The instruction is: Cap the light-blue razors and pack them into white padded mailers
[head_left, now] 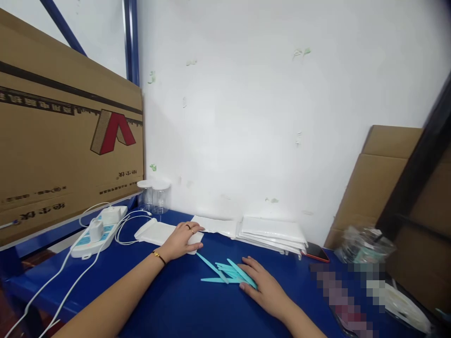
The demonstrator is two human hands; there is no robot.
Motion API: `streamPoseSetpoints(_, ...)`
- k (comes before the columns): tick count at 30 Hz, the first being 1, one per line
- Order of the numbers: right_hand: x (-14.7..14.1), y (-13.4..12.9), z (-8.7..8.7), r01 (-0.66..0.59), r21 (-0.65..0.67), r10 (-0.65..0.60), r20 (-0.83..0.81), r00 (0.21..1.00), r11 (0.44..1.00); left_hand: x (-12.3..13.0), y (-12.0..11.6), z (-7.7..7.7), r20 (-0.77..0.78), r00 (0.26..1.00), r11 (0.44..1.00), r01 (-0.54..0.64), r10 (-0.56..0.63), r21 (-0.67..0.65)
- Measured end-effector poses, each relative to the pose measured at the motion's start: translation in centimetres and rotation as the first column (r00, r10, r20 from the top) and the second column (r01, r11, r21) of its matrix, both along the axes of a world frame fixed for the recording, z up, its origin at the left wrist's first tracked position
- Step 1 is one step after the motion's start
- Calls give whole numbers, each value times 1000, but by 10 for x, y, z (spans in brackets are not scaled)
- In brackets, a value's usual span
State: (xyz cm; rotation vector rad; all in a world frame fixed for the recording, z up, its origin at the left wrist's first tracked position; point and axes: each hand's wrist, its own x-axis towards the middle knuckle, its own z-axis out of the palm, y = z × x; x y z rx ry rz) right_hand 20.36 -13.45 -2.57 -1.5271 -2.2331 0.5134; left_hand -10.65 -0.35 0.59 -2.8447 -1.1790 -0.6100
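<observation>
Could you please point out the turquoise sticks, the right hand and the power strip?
Turquoise sticks (pixel 230 271): head view, middle of the pile.
Right hand (pixel 264 284): head view, back of the hand.
Power strip (pixel 107 229): head view, top face.

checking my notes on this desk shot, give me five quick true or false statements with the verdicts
1. The right hand touches the turquoise sticks. True.
2. The left hand rests on the power strip. False: it rests on a white packet.
3. The clear jars have white lids. True.
4. The phone lies between the two hands. False: it lies beyond the right hand, by the right end of the stack of white packets.
5. The tabletop is white. False: it is blue.
</observation>
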Motion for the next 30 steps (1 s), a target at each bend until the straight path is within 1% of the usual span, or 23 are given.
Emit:
streamPoseSetpoints(2,1,0,1,-6,-1,6,-7,1000,1000,20,-14,6,-41,986,986,157,-160,-59)
streamPoseSetpoints(3,1,0,1,-8,-1,7,-13,1000,1000,29,-20,8,-79,973,972,211,-219,-101)
streamPoseSetpoints(4,2,-1,2,-8,-4,8,-21,1000,1000,37,-25,9,-109,961,960,239,-256,-144)
streamPoseSetpoints(5,2,-1,3,-8,-9,8,-32,999,1000,43,-28,9,-132,952,950,249,-276,-186)
streamPoseSetpoints(7,4,-2,4,-15,-22,14,-62,998,1000,51,-33,8,-139,951,936,232,-275,-263)
streamPoseSetpoints(9,6,-3,6,-28,-34,25,-96,995,999,52,-36,8,-112,958,916,211,-262,-342)
streamPoseSetpoints(11,7,-6,8,-41,-40,35,-123,992,998,49,-38,13,-54,967,881,203,-249,-427)
streamPoseSetpoints(12,7,-7,9,-46,-41,41,-130,991,998,47,-39,16,-10,970,850,209,-244,-484)
streamPoseSetpoints(13,7,-9,11,-52,-42,46,-133,990,998,46,-40,21,46,969,803,226,-242,-551)
streamPoseSetpoints(15,5,-14,13,-71,-43,64,-134,989,997,46,-41,29,178,958,673,286,-227,-682)
streamPoseSetpoints(16,4,-17,14,-83,-45,76,-135,988,996,47,-41,32,240,948,614,319,-211,-722)
streamPoseSetpoints(17,2,-19,15,-94,-45,87,-138,987,995,50,-39,35,291,937,575,347,-191,-740)
streamPoseSetpoints(18,0,-21,15,-108,-44,101,-142,985,993,54,-37,36,329,929,567,366,-172,-738)
streamPoseSetpoints(20,-3,-21,13,-124,-25,118,-160,980,992,65,-31,33,362,920,612,372,-147,-698)
streamPoseSetpoints(21,-4,-20,11,-106,3,105,-180,978,994,72,-27,30,361,922,640,364,-142,-677)
streamPoseSetpoints(22,-3,-17,9,-56,43,64,-212,975,997,79,-24,25,350,926,665,349,-138,-660)
streamPoseSetpoints(24,1,-7,2,126,138,-79,-306,949,982,94,-18,14,312,941,715,308,-132,-628)
streamPoseSetpoints(25,3,0,-2,224,172,-151,-358,921,959,101,-16,9,291,947,748,288,-132,-598)
streamPoseSetpoints(26,6,6,-5,296,185,-204,-401,893,937,109,-14,3,270,952,786,278,-147,-553)
streamPoseSetpoints(27,9,12,-8,328,179,-229,-422,877,927,115,-13,-3,247,954,822,276,-171,-498)
streamPoseSetpoints(28,12,18,-11,331,167,-235,-425,874,929,121,-12,-7,224,955,850,279,-196,-446)
streamPoseSetpoints(30,17,26,-15,297,144,-217,-404,889,944,130,-11,-15,182,955,886,288,-236,-363)
